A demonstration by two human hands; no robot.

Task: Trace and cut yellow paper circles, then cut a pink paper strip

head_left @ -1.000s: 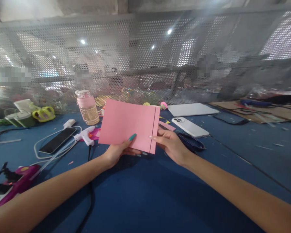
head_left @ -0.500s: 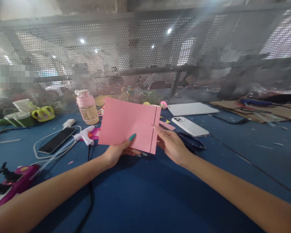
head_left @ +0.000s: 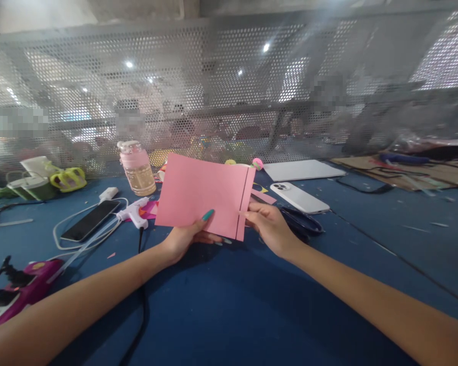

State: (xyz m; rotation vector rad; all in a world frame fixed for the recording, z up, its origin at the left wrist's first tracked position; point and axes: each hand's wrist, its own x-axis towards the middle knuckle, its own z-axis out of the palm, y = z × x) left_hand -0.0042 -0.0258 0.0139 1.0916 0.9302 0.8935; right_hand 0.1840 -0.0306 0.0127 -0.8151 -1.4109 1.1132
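Observation:
A flat pink paper piece (head_left: 202, 190), with a dark line running down near its right edge, is held up above the blue table. My left hand (head_left: 189, 238) grips its lower edge, thumb with a teal nail on the front and the fingers behind. At the right edge, my right hand (head_left: 269, 226) pinches the paper beside the dark line, with the thumb in front; its other fingers are partly hidden. Whether the piece is one sheet or several layers I cannot tell.
A white glue gun (head_left: 136, 212), a black phone (head_left: 90, 219) and a pink-topped bottle (head_left: 137, 170) stand or lie at left. A magenta power strip (head_left: 30, 284) is nearer. Rightward are a white phone (head_left: 299, 197), dark-handled scissors (head_left: 303, 222) and cardboard (head_left: 400, 175). A perforated metal screen (head_left: 229, 91) rises behind.
My right hand's thumb has slid slightly down along the paper's right edge. The paper's right side has tilted a little; my left hand stays in place.

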